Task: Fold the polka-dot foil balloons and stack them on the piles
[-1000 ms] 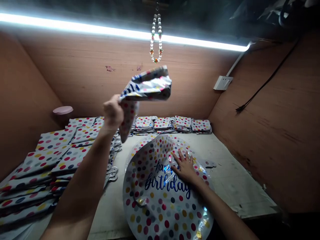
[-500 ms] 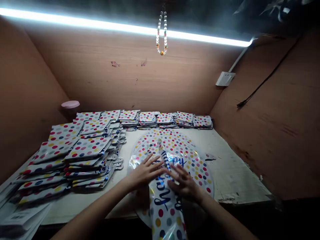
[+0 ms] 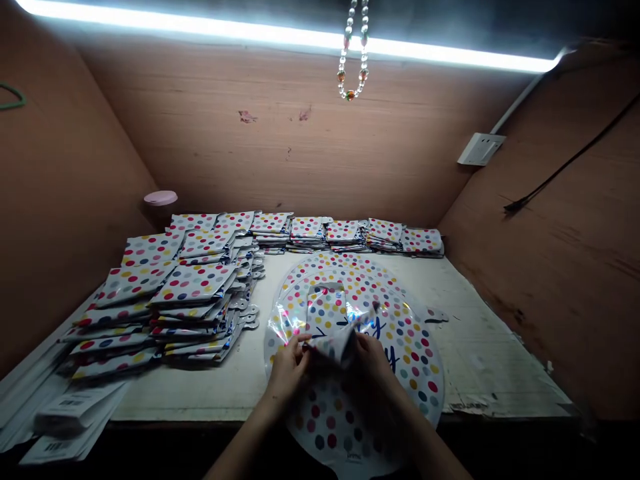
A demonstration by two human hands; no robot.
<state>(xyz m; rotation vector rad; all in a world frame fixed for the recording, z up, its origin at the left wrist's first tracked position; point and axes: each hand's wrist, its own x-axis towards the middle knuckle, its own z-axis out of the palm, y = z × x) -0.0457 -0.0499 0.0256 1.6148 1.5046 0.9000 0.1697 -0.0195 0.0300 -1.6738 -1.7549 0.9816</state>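
Foil balloon [image 3: 415, 373] | round, dotted | left hand [image 3: 289, 369], right hand [image 3: 373, 357] pinching fold [image 3: 333, 327]

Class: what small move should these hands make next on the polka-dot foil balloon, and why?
Likely press the folded dotted foil section flat against the round silver balloon: the left hand and right hand both grip it, its end sits raised, and the stacked balloons lie flat.

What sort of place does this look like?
Probably a small workshop packing foil party balloons: stacks of flat polka-dot balloons on a long table, a round foil balloon under the left hand and right hand.
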